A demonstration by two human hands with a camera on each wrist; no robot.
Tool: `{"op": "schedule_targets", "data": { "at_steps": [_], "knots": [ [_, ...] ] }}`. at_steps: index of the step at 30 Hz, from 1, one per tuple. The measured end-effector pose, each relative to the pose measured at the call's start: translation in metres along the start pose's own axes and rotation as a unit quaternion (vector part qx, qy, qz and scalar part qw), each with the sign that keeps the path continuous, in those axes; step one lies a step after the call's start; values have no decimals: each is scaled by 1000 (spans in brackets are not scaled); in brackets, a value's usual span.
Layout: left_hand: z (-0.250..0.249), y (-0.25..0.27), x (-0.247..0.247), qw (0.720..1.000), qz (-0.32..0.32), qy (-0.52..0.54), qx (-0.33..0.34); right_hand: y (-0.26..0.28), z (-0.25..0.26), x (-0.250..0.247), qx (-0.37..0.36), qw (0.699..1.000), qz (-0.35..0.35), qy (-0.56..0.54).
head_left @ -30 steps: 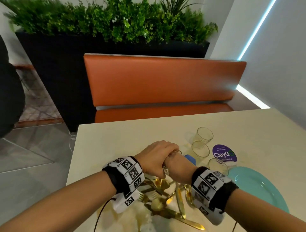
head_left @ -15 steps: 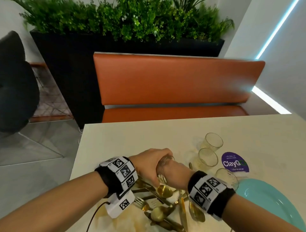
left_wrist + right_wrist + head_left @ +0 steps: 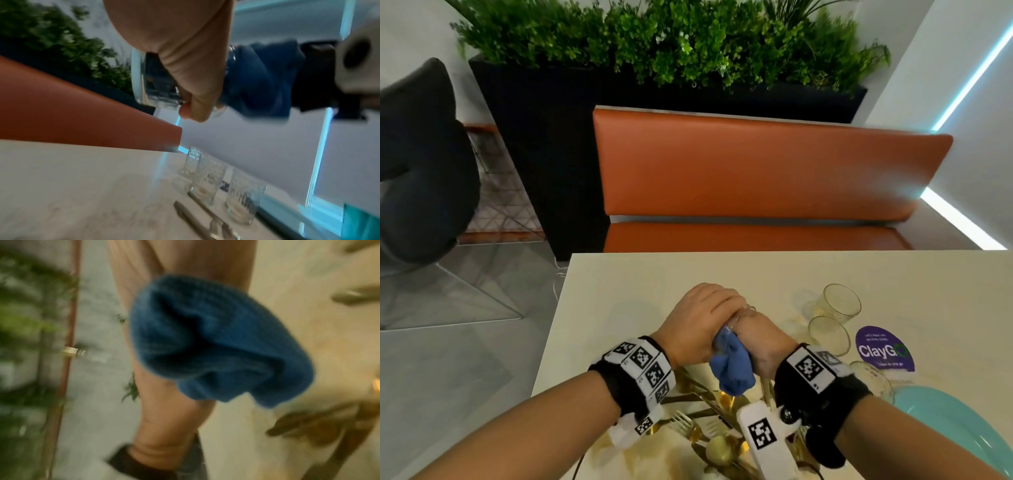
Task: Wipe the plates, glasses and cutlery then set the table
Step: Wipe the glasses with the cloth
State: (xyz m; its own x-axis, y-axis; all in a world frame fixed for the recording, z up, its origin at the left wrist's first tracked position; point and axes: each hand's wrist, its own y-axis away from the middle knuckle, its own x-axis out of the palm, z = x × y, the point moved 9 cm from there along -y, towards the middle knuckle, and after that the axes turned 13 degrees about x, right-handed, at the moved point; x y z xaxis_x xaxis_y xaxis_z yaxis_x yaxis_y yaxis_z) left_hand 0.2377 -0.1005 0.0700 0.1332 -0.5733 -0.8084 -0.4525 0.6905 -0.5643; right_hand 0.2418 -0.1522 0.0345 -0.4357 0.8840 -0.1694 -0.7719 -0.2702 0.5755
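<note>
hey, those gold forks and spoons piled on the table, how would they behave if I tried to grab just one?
The gold cutlery lies crossed in a heap, so lifting one piece would probably shift or drag others. The polished finish suggests it could be slippery. The pieces look stiff, thin and flat against the table, so they may be awkward to pinch.

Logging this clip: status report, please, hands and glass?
Left hand grips glass. Right hand holds blue cloth at its mouth. Three glasses wait beside gold cutlery; nothing blocking.
</note>
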Motion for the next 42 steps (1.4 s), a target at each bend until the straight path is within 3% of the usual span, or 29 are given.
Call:
{"op": "schedule_targets", "data": {
  "at_steps": [2, 4, 5, 7, 9, 11, 13, 15, 18, 23, 29, 31, 33, 34, 35, 38, 40, 42],
  "knots": [
    [10, 3, 9, 994, 68, 67, -56, -2, 8, 9, -45, 974, -32, 219],
    [16, 9, 23, 971, 155, 142, -113, -4, 1, 23, -72, 911, -37, 404],
    [17, 11, 27, 963, 178, 160, -126, -6, -5, 26, -58, 888, -45, 455],
    [21, 15, 29, 958, 177, 177, -138, -9, -5, 26, -45, 880, -65, 469],
    [25, 21, 28, 961, 138, 184, -153, -14, 0, 24, -28, 919, -49, 391],
    [32, 27, 26, 967, 81, 181, -156, -22, 2, 26, 12, 973, 15, 229],
    [42, 32, 22, 970, 28, 179, -160, -25, 0, 21, 67, 996, 31, 43],
    [59, 40, 17, 963, -29, 191, -188, -25, 0, 10, 91, 994, 16, -61],
    [91, 69, 12, 934, -114, 220, -259, -22, 18, -9, 69, 986, 22, -153],
    [133, 122, 13, 887, -157, 205, -384, -25, 32, -56, 41, 951, 15, -306],
    [177, 156, 27, 845, -149, 187, -478, -44, 3, -75, 94, 937, -22, -337],
    [177, 147, 28, 857, -122, 185, -465, -50, 5, -76, 75, 965, -56, -244],
    [164, 124, 28, 887, -85, 199, -408, -49, 25, -70, -2, 993, -116, -21],
    [153, 109, 27, 904, -72, 207, -367, -46, 38, -58, -55, 983, -135, 115],
    [142, 93, 24, 920, -63, 211, -324, -44, 50, -40, -112, 954, -142, 239],
    [116, 59, 22, 952, -24, 200, -229, -39, 53, 15, -227, 797, -158, 537],
    [103, 44, 22, 962, 6, 197, -192, -44, 37, 37, -268, 692, -173, 647],
    [88, 31, 21, 982, 32, 145, -118, -47, 28, 42, -246, 661, -157, 691]
  ]
}}
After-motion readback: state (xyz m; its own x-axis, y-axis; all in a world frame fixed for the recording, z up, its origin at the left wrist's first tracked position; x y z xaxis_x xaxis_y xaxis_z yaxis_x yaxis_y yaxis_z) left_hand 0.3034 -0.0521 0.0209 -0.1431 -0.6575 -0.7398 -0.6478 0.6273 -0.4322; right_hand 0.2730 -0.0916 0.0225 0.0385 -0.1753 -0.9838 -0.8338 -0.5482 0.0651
